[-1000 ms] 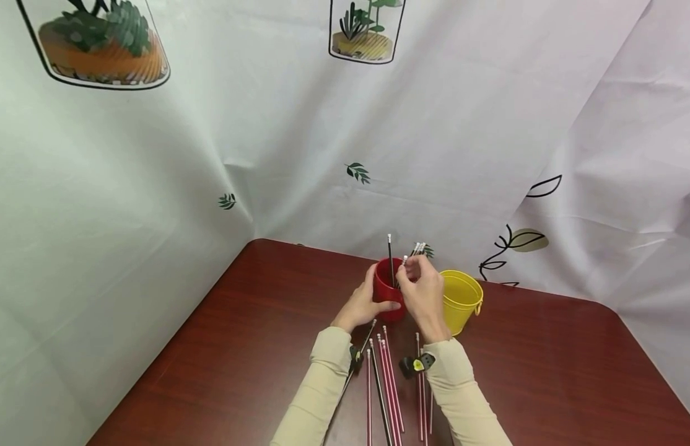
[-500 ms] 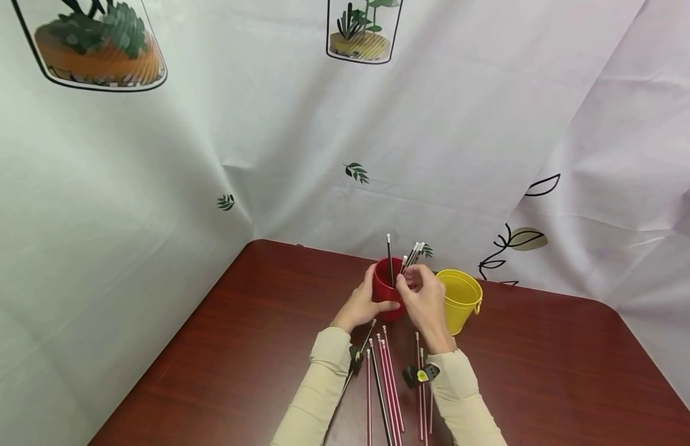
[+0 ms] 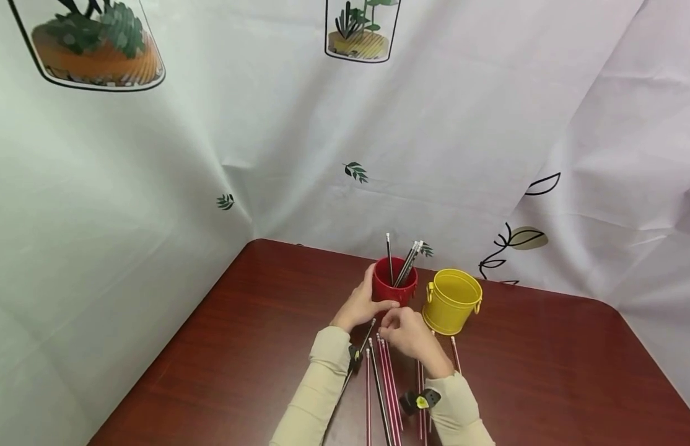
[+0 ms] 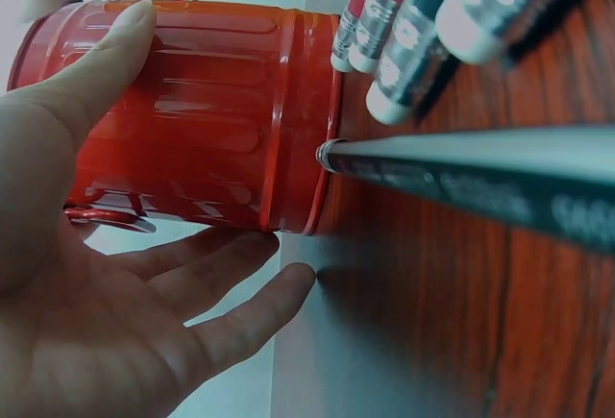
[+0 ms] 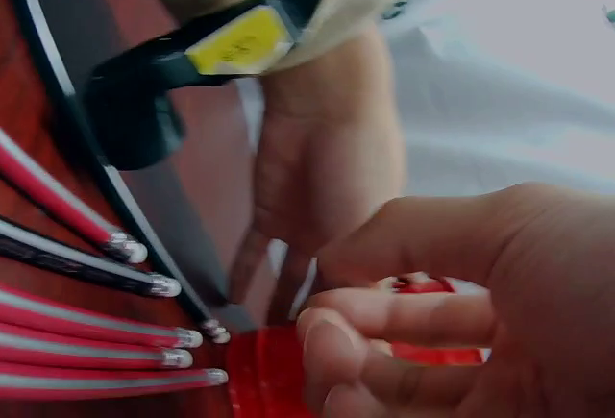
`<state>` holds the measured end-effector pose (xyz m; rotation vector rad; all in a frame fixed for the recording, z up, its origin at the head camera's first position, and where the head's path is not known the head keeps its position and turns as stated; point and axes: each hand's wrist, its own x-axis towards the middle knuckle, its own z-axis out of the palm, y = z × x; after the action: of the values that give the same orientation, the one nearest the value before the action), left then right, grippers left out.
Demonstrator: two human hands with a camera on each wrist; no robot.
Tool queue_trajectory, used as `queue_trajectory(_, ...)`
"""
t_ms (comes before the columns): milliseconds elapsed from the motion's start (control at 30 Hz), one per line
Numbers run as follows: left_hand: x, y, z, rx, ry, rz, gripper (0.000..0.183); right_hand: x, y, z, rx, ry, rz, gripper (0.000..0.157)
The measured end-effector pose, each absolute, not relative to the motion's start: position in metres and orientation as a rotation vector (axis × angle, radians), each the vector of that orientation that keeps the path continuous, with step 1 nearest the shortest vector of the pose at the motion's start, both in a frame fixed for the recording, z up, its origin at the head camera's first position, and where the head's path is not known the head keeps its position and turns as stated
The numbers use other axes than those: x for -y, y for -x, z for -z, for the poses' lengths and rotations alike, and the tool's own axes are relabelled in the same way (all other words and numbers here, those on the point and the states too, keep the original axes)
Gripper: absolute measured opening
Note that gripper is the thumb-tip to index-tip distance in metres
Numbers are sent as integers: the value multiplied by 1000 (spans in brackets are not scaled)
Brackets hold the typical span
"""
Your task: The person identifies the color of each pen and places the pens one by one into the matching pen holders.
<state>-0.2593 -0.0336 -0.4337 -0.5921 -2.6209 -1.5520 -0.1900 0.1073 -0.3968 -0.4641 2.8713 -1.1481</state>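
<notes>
My left hand holds the side of a small red bucket, its thumb on the near side and fingers reaching round the other. In the left wrist view the thumb lies flat along the red wall. Several black pencils, eraser ends up, lean inside that bucket. Just in front of it, my right hand hovers over the eraser ends of loose pencils, fingers loosely bent and nothing seen between them. Below it lie red pencils and a black pencil side by side; one black pencil slants off to the left.
Right of the red bucket stands a yellow bucket with small side handles. More red pencils lie partly under the right forearm, with another pencil at its right. A patterned white cloth hangs behind the reddish-brown table.
My right hand has left the pencils in the red bucket and come down toward me, over the loose pencils. My left hand has stayed on the bucket.
</notes>
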Motion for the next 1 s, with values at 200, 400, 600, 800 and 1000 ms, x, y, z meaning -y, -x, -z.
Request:
queue_trajectory(200,33,259,434,2614,581,1588,93,-100,188,411,-2805,534,979,12)
queue_trajectory(400,33,259,434,2643,552,1576,94,-95,186,422,-2786,452,922,23)
queue_trajectory(600,33,260,433,2638,561,1570,94,-82,179,424,-2875,272,756,25)
queue_trajectory(800,32,261,434,2623,573,1578,93,-72,174,425,-2932,127,702,24)
queue_trajectory(1000,33,260,436,2631,570,1591,93,-73,172,420,-2934,98,760,23)
